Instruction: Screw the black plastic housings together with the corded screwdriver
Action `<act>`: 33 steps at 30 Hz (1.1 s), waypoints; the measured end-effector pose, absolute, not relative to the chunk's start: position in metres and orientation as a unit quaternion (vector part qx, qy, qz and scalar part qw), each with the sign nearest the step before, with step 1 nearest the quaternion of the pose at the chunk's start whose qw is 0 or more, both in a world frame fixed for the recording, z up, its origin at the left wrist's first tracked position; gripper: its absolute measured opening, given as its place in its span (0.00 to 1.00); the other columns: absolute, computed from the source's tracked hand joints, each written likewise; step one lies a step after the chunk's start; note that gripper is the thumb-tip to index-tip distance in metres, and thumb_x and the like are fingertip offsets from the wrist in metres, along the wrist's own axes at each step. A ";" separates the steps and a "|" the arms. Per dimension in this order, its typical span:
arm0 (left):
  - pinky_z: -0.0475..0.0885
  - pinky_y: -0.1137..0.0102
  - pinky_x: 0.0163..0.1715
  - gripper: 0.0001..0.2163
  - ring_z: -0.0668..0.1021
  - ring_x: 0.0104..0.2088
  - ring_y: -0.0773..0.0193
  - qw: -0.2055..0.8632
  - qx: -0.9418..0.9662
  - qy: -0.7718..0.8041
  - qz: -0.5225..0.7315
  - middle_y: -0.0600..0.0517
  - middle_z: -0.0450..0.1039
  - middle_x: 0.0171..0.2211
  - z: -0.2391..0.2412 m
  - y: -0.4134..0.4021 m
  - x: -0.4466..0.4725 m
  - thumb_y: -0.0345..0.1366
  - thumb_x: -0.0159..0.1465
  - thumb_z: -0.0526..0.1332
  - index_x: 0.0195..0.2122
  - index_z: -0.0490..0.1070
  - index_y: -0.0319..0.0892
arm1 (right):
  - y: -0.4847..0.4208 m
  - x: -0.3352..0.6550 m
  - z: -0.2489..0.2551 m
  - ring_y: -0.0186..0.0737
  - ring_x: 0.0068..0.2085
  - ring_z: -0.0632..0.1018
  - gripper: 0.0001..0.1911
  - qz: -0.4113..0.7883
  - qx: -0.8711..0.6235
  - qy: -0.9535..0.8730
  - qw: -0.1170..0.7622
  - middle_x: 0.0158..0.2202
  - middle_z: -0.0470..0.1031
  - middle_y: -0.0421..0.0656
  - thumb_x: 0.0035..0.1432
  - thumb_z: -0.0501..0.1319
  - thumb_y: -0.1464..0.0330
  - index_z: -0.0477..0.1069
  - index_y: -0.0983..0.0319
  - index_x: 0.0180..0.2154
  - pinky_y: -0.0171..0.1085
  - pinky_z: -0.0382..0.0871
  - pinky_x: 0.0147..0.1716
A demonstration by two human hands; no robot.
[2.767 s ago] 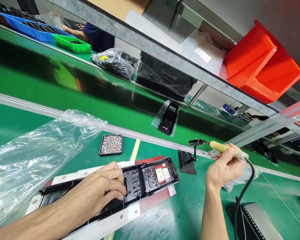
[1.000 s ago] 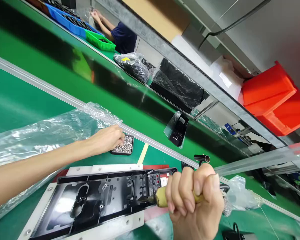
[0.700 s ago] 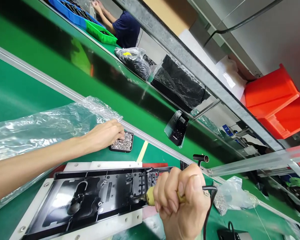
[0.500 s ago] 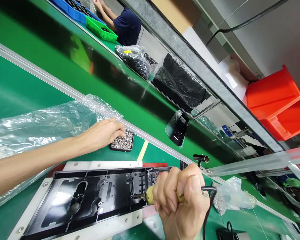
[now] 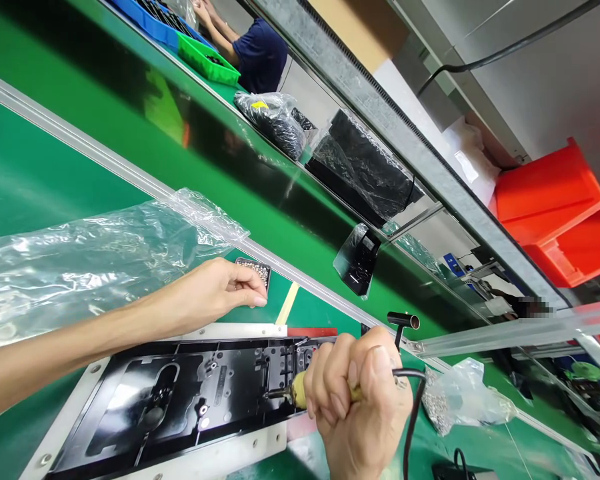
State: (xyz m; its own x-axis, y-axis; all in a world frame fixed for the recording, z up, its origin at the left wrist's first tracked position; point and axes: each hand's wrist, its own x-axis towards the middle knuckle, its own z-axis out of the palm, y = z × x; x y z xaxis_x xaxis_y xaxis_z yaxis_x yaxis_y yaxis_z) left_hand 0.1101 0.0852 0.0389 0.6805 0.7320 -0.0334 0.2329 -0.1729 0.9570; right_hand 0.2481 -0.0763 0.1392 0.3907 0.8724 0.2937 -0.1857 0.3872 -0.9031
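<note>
My right hand (image 5: pixel 363 400) is wrapped round the yellow handle of a corded soldering iron (image 5: pixel 299 391). Its metal tip points left and rests at the black plastic housing (image 5: pixel 240 387), which lies inner side up in a white fixture frame (image 5: pixel 260 441). Above the housing's upper edge is my left hand (image 5: pixel 225 290), thumb and fingers pinched together; whatever they hold is too small to make out. Partly behind those fingers sits a small black tray (image 5: pixel 269 275) of tiny metal inserts.
Clear plastic sheeting (image 5: pixel 105 250) covers the left of the green bench. A bag of small metal parts (image 5: pixel 437 400) and a black tube stand (image 5: pixel 403 321) are at right. Red bins (image 5: pixel 555 207) hang upper right. Across the line, a co-worker's sleeve (image 5: pixel 260 53) shows beside a green basket (image 5: pixel 207 60).
My left hand has come out of the tray of inserts and moved down and right, towards the housing, fingers still pinched. My right hand holds the iron nearly still.
</note>
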 end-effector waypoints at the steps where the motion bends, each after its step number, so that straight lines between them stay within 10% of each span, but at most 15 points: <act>1: 0.71 0.66 0.45 0.18 0.78 0.42 0.56 0.564 0.723 0.332 0.222 0.53 0.78 0.39 0.040 0.083 0.109 0.57 0.61 0.66 0.37 0.78 0.46 | -0.076 0.248 0.139 0.27 0.15 0.54 0.21 0.367 -0.416 -0.415 0.722 0.14 0.51 0.30 0.70 0.54 0.61 0.54 0.59 0.24 0.27 0.56 0.13; 33: 0.68 0.72 0.39 0.16 0.77 0.38 0.61 0.703 0.650 0.259 0.127 0.52 0.78 0.35 0.058 0.045 0.099 0.53 0.60 0.66 0.39 0.78 0.46 | -0.084 0.236 0.124 0.27 0.18 0.50 0.20 0.375 -0.411 -0.357 0.750 0.18 0.52 0.30 0.70 0.55 0.59 0.56 0.58 0.26 0.30 0.47 0.17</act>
State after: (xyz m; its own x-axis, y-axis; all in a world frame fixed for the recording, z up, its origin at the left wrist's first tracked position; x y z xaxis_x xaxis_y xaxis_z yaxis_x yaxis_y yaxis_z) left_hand 0.0994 0.0452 0.0582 0.8338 0.5146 -0.1998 0.1583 0.1238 0.9796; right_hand 0.2362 -0.0837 0.1244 0.4638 0.8561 0.2281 -0.2693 0.3814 -0.8843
